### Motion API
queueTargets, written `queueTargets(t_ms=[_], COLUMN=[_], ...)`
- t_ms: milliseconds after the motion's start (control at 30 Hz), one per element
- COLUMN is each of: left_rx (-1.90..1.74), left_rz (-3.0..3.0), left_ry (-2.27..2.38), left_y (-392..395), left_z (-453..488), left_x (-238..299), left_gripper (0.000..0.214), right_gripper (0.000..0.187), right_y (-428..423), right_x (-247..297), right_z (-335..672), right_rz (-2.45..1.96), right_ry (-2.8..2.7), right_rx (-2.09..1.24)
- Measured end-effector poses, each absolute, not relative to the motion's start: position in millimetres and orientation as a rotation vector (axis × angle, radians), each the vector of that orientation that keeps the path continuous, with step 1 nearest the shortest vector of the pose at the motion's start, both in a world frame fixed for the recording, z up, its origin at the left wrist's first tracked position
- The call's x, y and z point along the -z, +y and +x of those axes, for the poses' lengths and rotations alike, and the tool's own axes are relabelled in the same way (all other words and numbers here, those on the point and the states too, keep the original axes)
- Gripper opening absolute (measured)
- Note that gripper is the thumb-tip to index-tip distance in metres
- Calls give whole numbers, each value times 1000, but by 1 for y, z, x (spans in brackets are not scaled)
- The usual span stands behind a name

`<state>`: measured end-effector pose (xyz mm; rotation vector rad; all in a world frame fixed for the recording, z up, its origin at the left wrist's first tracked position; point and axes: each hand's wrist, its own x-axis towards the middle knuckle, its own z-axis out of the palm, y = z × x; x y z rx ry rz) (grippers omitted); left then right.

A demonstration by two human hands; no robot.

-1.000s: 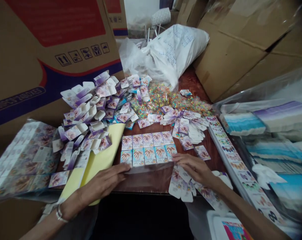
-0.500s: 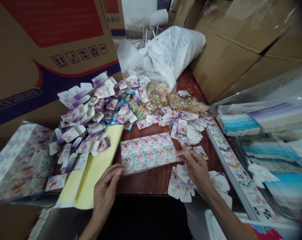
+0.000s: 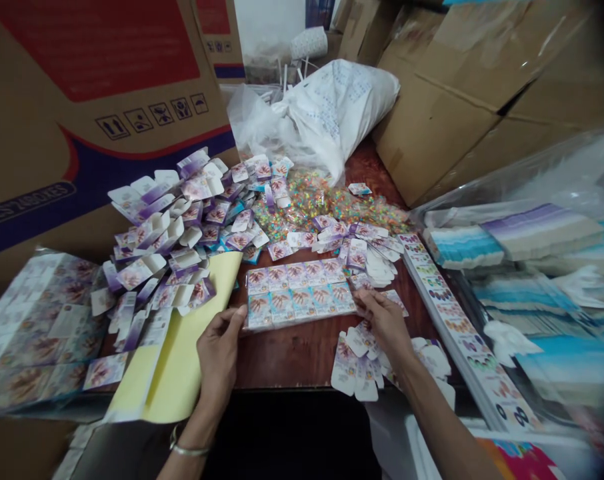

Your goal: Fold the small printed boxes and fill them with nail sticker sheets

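Between my hands lies a clear-wrapped pack of small boxes (image 3: 302, 297), one purple row above one blue row, each printed with a picture of hands. My left hand (image 3: 221, 347) pinches the wrapper at the pack's left end. At the right end, my right hand (image 3: 382, 320) grips the wrapper between thumb and fingers. The pack is held close over the brown table (image 3: 282, 363). Flattened small cartons (image 3: 357, 367) lie just below my right hand. A folded yellow sheet (image 3: 182, 373) is beside my left wrist.
Open purple cartons (image 3: 157, 247) heap up at the left, near a large wrapped pack (image 3: 37, 327). Behind are small bags of colourful bits (image 3: 312, 203) and a white sack (image 3: 339, 107). A printed strip (image 3: 452, 313) edges the right side, beside stacked blue-and-purple cartons (image 3: 537, 233). Large cardboard boxes (image 3: 457, 87) stand around.
The pack has turned slightly, its left end rising until it lies more level. My left hand has moved up with it, and a bracelet now shows on that wrist. The view has shifted slightly.
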<state>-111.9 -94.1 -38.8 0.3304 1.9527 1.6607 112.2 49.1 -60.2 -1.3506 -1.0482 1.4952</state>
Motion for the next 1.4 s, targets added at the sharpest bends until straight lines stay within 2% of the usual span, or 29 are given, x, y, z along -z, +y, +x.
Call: queueTargets(t_ms=[200,367,767,967,1100,1200,1300,1400], left_rx=[-1715,-1697,-1593,-1429,-1306,-1273,-1245,-1243], left_rz=[276,282,575,776,902,960,1021,1296], left_ry=[1746,1715,1935,2017,2067,2062,2108,2174], left_y=[-71,-64,-56,-57,-60,-76,-101,-111], left_z=[-110,-108,-123,-127,-133,-127,-107,-84], left_x=[48,54,74,72,67,61,48,37], left_gripper=[32,33,30,22,20,34,53,59], right_gripper=[31,35,32,14,14,15,30,37], right_y=[59,63,92,88,84,84,74,48], right_x=[63,58,33,26,26,19,13,21], right_z=[117,117,115,106,112,124,130,114], right_rz=[-1460,-1570,-1758,-1730,-1672,-1641,-1622,-1364], right_ry=[-1220,-1583,-2469,-2689,-2681,-2593,-2436,-2337], right_rx=[-1396,-1214,-829,-536,-400,-323,-196,-114])
